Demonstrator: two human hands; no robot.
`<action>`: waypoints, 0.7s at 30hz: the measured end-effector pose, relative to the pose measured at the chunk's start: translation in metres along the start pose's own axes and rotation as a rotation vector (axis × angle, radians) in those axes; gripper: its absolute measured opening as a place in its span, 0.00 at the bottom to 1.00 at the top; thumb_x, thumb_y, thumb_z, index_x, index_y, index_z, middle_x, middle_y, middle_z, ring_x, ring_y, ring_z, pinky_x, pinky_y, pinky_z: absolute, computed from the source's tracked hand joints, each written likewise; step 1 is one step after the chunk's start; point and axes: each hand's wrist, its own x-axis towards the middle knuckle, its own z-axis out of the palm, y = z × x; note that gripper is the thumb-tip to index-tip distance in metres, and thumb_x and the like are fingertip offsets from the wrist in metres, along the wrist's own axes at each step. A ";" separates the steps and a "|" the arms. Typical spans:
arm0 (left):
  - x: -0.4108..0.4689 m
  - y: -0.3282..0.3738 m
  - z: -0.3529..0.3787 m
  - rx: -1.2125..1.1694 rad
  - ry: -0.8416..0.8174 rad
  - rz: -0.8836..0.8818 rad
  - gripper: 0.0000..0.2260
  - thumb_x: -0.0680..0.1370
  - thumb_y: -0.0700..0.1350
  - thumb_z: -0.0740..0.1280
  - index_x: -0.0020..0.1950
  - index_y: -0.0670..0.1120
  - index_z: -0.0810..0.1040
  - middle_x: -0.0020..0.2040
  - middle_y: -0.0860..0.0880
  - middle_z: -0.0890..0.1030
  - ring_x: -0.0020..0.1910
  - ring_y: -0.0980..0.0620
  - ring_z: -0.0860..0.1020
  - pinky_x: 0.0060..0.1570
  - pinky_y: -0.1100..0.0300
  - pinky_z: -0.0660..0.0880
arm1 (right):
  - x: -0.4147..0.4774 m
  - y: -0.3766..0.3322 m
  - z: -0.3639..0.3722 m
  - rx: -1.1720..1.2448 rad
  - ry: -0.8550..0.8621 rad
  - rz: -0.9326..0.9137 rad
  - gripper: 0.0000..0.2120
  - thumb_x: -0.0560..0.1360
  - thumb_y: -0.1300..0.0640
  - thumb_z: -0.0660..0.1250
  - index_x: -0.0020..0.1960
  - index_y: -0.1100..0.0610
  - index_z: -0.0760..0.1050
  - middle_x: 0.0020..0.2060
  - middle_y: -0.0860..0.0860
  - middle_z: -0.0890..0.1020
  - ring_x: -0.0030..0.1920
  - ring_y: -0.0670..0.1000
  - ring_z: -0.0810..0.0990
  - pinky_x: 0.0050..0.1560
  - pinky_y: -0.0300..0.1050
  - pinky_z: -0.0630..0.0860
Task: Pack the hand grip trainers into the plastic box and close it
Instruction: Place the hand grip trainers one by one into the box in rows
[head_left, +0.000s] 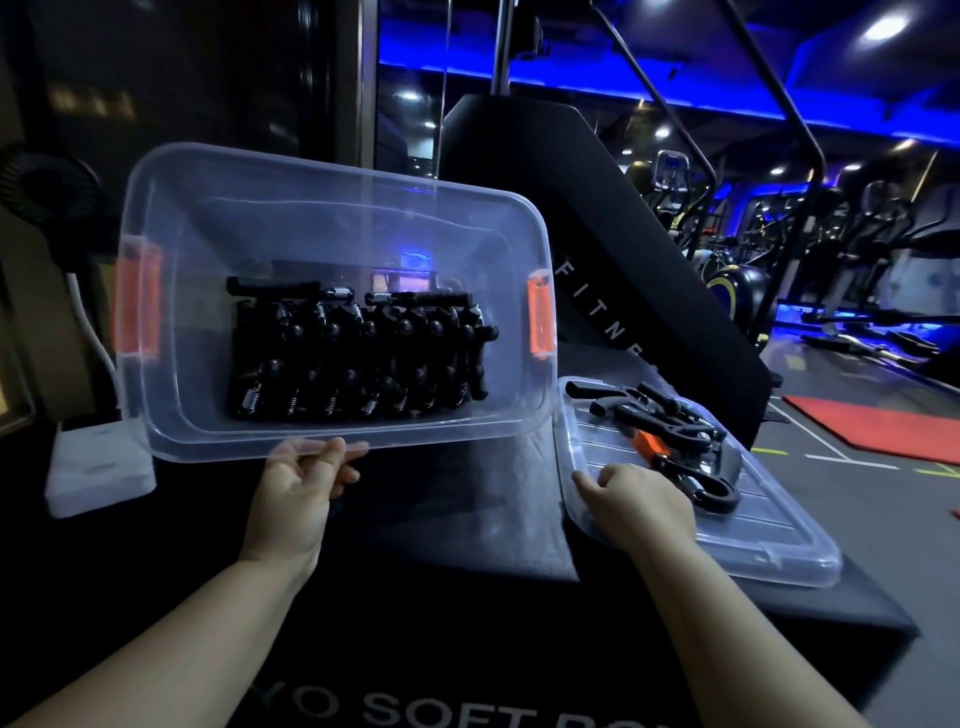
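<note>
Two hands, one tilted box: loose trainers lie right of the opening

Head view. The left hand (306, 483) pinches the near rim of the clear box (332, 176), thumb on top of the rim and fingers curled beneath it. It holds the box tipped up so that the opening faces the camera. Packed trainers (358, 353) stand in two tight rows against the lower wall, springs and black handles side by side. The upper part of the interior is free. One of the orange latches (540, 317) sits at each short end.

The lid (769, 545) lies flat on the black padded block (467, 649), just right of the box's lower right corner. Loose trainers (670, 426) lie heaped on the far half of the lid. The right hand (631, 499) rests on the near left part of the lid, knuckles up and fingers curled. The fingertips are hidden under the hand, so it cannot be determined whether they enclose anything.

Governing relation: the heap lies just beyond and to the right of the right hand, and the box opening lies up and to the left of the heap. The right hand is much the nearer; the left is occupied with the box. The nearest trainer, a black loop, appears to run diagonally, near right to far left.

Assessment: packing is judged mostly complete. The lid cannot be fitted until the heap is cleared from it
</note>
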 end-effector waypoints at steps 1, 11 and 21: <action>0.000 0.000 0.000 0.000 0.000 0.001 0.06 0.80 0.43 0.62 0.44 0.50 0.68 0.38 0.54 0.85 0.31 0.63 0.77 0.43 0.61 0.71 | -0.003 -0.001 0.000 0.001 0.002 -0.006 0.25 0.73 0.34 0.52 0.34 0.53 0.72 0.39 0.50 0.81 0.43 0.54 0.77 0.35 0.43 0.65; 0.000 -0.001 -0.001 0.013 -0.008 -0.015 0.05 0.80 0.44 0.62 0.45 0.50 0.69 0.44 0.51 0.84 0.32 0.63 0.78 0.43 0.62 0.71 | -0.033 -0.003 -0.006 0.050 -0.006 -0.036 0.25 0.73 0.34 0.54 0.33 0.53 0.72 0.36 0.49 0.80 0.41 0.54 0.78 0.35 0.44 0.66; 0.002 -0.003 -0.004 0.012 -0.015 -0.018 0.04 0.79 0.45 0.63 0.45 0.50 0.69 0.44 0.49 0.84 0.32 0.63 0.78 0.42 0.61 0.71 | -0.026 0.030 -0.023 0.194 0.236 0.057 0.14 0.72 0.37 0.64 0.43 0.47 0.76 0.43 0.50 0.81 0.47 0.54 0.76 0.45 0.46 0.71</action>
